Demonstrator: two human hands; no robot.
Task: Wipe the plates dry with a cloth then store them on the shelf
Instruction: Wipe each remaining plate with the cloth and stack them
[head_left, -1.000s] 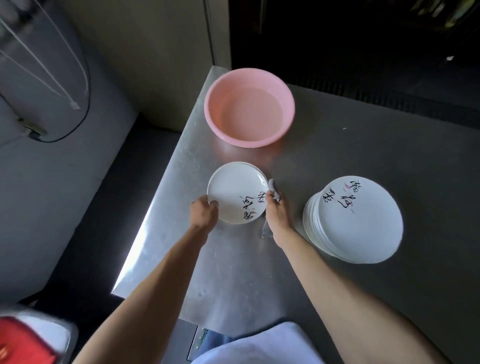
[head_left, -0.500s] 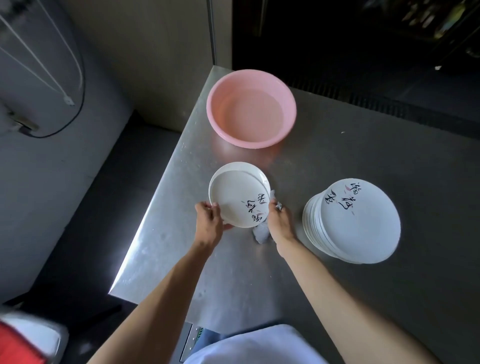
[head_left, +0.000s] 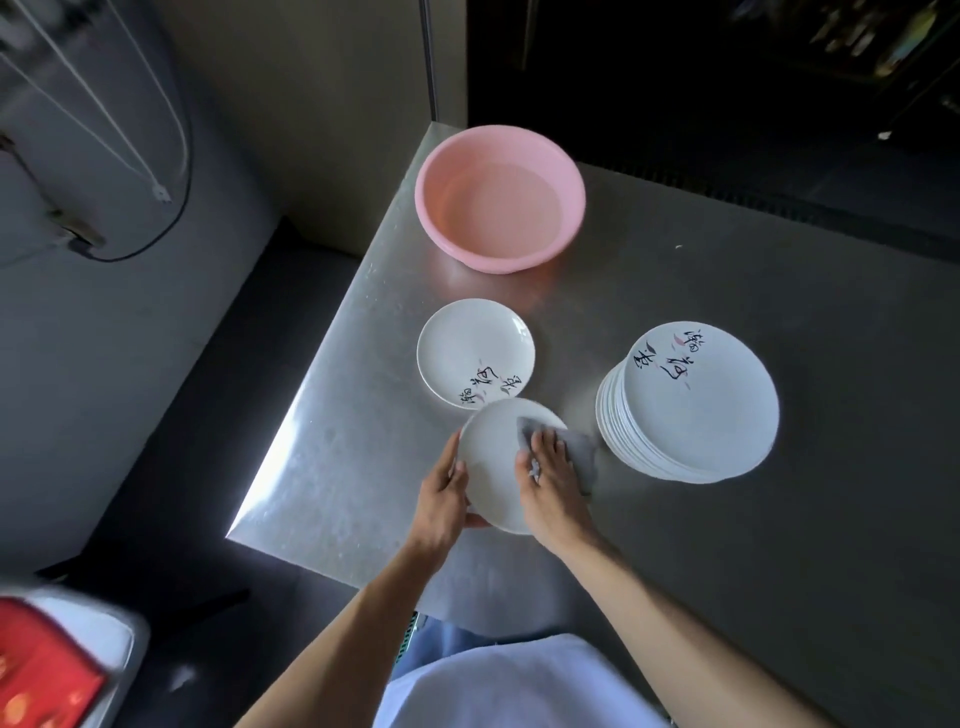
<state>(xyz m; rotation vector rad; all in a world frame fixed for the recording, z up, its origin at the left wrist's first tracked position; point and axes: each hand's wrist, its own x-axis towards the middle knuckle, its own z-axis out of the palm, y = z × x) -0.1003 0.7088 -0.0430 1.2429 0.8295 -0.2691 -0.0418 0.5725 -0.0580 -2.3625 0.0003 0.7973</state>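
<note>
A small white plate (head_left: 491, 465) is tilted up above the steel table, gripped at its left rim by my left hand (head_left: 441, 499). My right hand (head_left: 545, 483) presses a grey cloth (head_left: 582, 452) flat against the plate's face. Another small white plate (head_left: 470, 348) with black writing lies flat on the table just beyond. To the right stands a stack of several larger white plates (head_left: 691, 400), its top plate marked with black characters. No shelf can be made out.
A pink basin (head_left: 498, 197) holding water stands at the table's far left corner. The steel table (head_left: 343, 467) ends at a left edge and a near edge close to my body. A red and white object (head_left: 52, 670) sits at bottom left.
My left hand lifted the top small plate off the one beneath and drew it toward me. My right hand brought the cloth onto that plate's face.
</note>
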